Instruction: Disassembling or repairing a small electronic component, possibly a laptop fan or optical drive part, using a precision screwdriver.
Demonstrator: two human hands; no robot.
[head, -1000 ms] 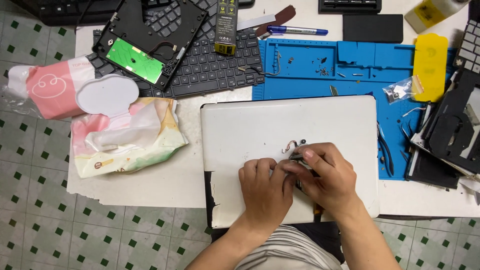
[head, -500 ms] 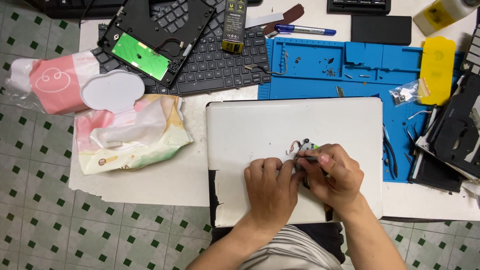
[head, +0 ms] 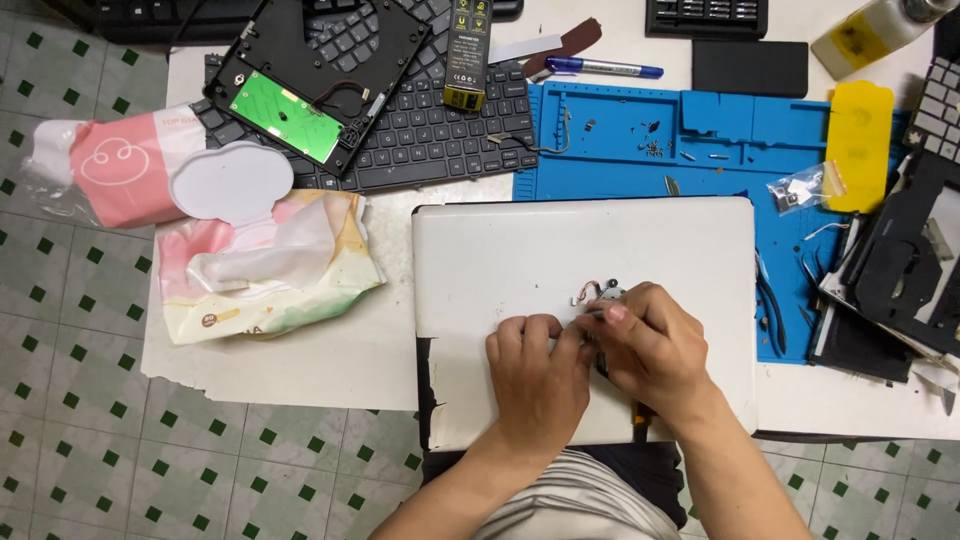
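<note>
Hands both pinched shut: my left hand and right hand grip a small grey metal part with thin wires on the closed white laptop lid, blue repair mat at 12 o'clock; looks like mid-teardown, steady fingertip work.

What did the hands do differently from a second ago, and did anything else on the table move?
Very little changed. The left hand and right hand stay pressed together over the small grey part with thin wires on the white laptop lid, and only the fingers shift slightly. Nothing was picked up or let go. The pink and white wipes packet, black keyboard and blue work mat lie where they were.
</note>
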